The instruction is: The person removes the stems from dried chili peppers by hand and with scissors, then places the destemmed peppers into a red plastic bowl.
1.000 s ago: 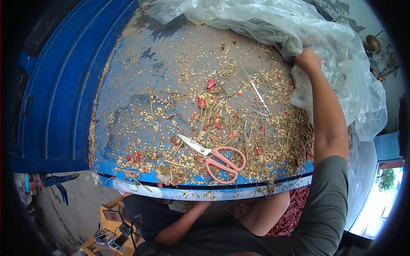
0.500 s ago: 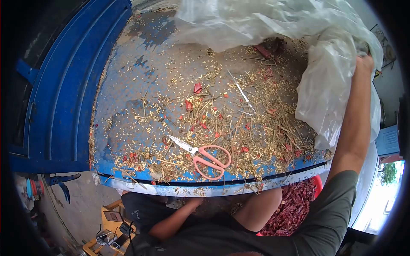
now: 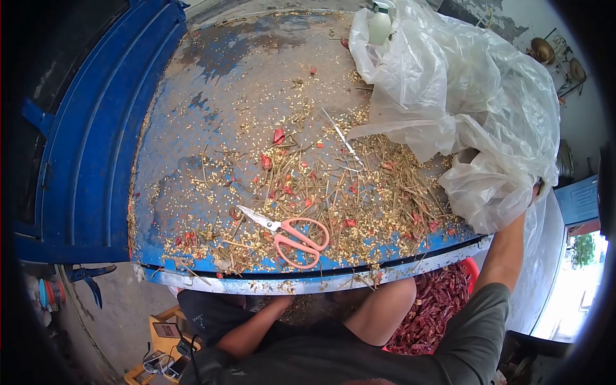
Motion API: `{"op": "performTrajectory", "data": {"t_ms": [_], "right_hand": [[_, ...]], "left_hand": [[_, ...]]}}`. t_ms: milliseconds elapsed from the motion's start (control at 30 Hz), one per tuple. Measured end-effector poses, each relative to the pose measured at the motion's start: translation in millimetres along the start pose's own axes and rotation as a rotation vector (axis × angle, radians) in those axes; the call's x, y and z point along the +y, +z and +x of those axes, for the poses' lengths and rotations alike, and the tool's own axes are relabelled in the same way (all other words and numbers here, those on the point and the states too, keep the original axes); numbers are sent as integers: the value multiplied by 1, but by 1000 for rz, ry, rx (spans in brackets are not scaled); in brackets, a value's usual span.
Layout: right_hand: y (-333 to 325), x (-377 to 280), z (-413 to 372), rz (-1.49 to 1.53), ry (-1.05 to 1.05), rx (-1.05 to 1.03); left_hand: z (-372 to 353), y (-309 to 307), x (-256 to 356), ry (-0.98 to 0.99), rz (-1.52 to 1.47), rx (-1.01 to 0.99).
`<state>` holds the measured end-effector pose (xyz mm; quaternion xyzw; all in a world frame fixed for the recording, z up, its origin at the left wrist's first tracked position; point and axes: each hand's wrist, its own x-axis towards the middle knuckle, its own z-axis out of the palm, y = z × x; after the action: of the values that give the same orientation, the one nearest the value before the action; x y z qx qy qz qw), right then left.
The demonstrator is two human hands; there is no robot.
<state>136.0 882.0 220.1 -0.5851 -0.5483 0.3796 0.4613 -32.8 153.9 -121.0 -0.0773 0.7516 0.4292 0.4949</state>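
Observation:
My right hand (image 3: 536,190) is at the right edge of the blue metal tabletop (image 3: 212,109), shut on a large clear plastic sheet (image 3: 462,96) and mostly hidden behind its folds. The sheet is bunched over the table's back right. My left forearm (image 3: 256,327) reaches under the front rim, and the hand itself is hidden below the table. Pink-handled scissors (image 3: 292,239) lie shut near the front edge among chili seeds, stems and red bits. A thin metal tool (image 3: 343,140) lies further back.
A white spray bottle (image 3: 380,25) stands at the back beside the plastic. Dried red chilies (image 3: 436,308) fill a red basin under the table's right side. Blue ribbed metal panel (image 3: 83,141) on the left. A yellow wooden stool (image 3: 163,333) and a blue tool (image 3: 86,279) are on the floor.
My right hand lifted the plastic sheet off the table, swung it right and down to the table's right edge. The spray bottle came into view. The scissors stayed put.

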Motion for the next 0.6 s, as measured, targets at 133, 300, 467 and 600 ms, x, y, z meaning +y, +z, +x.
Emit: {"op": "performTrajectory", "data": {"t_ms": [133,300,467,600], "right_hand": [[35,-75,36,-151,-364,30],[153,-143,115,-584,-1019,-184],[367,-118,54,-1156,-935,-414],[454,-101,-82,-1205,-767,-578]], "left_hand": [[1,3,1,-11,-11,1],[8,6,6,-21,-39,14],[14,4,8,-38,-69,33],[14,3,9,-54,-94,35]]}}
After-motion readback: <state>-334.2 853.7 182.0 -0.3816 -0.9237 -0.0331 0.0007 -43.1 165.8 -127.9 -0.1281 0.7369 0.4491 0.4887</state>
